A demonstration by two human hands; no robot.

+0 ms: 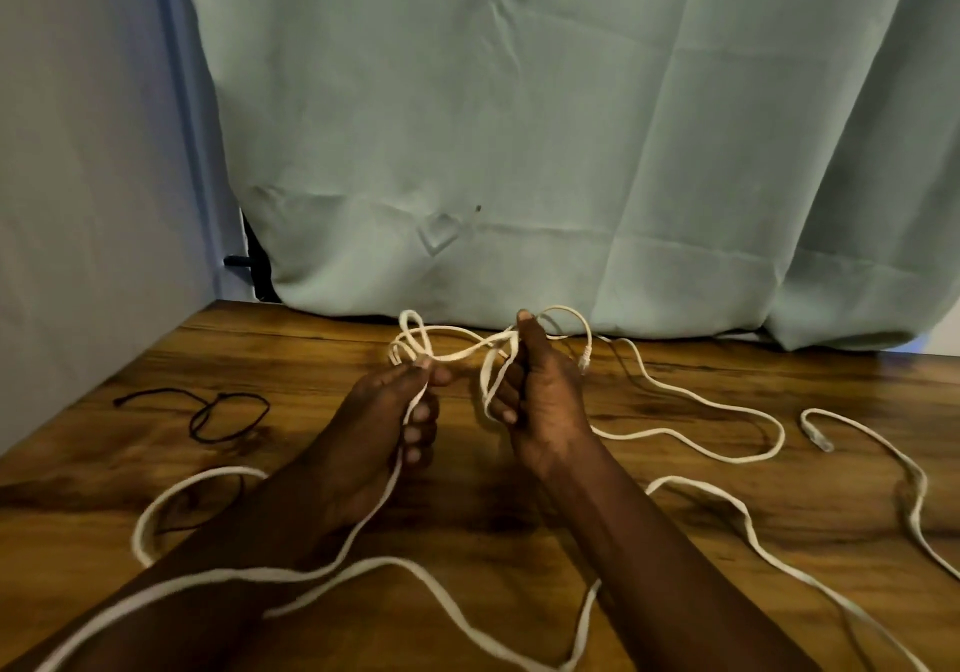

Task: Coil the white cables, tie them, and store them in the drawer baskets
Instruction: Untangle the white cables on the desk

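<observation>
Above the middle of the table (311, 354), the left hand (395, 411) pinches the white cable (462, 355) between thumb and forefinger, its other fingers curled. The right hand (540, 401) curls its fingers round a few loops of the cable, thumb pointing up. A plug (585, 362) hangs just right of that hand, the rest of the cable trails loose over the table's near and right parts, and a black cord (221, 400) lies on the table's left part.
</observation>
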